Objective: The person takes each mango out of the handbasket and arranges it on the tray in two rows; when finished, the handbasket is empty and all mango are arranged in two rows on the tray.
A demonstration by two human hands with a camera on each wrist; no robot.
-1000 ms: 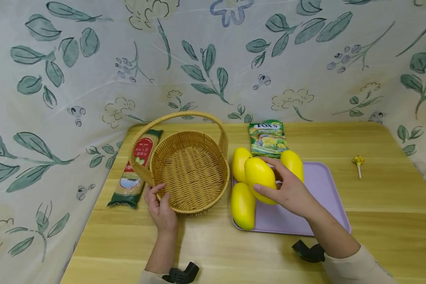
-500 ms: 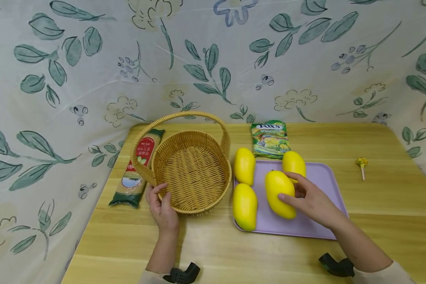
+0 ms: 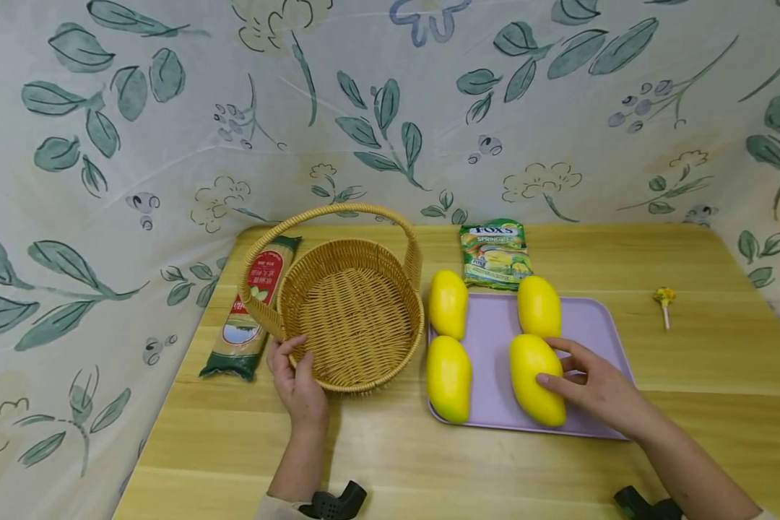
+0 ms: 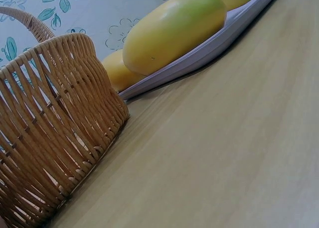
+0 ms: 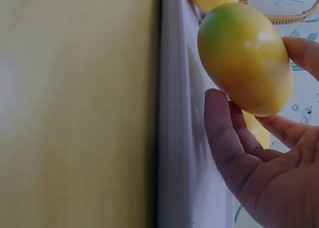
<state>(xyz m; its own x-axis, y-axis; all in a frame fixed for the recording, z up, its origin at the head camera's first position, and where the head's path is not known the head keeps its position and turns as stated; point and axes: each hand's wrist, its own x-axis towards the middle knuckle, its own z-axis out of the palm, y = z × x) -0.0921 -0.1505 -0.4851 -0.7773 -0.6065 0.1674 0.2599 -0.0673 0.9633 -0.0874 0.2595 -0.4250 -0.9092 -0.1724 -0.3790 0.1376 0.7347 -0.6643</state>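
My right hand (image 3: 591, 383) pinches a yellow mango (image 3: 531, 379) between thumb and fingers, low over the front part of the lilac tray (image 3: 494, 404). In the right wrist view that mango (image 5: 244, 63) shows a green-tinged end, with fingertips along its side. Another mango (image 3: 539, 305) lies just behind it. On the tray's left side are a rear mango (image 3: 448, 305) and a front mango (image 3: 448, 379). My left hand (image 3: 297, 383) grips the near-left rim of a round wicker basket (image 3: 357, 325), whose inside holds nothing. The left wrist view shows the basket's woven side (image 4: 60, 113).
A pasta packet (image 3: 250, 318) lies left of the basket, partly behind its handle (image 3: 328, 209). Behind the tray sits a green Fox's candy bag (image 3: 496, 254). A lollipop (image 3: 665, 307) lies on the wooden table (image 3: 708, 361) at right. A floral cloth (image 3: 390, 108) hangs at the back.
My right hand has carried the mango rightward and toward me, from above the left mangoes to the tray's front right part. The left hand has stayed at the basket rim.
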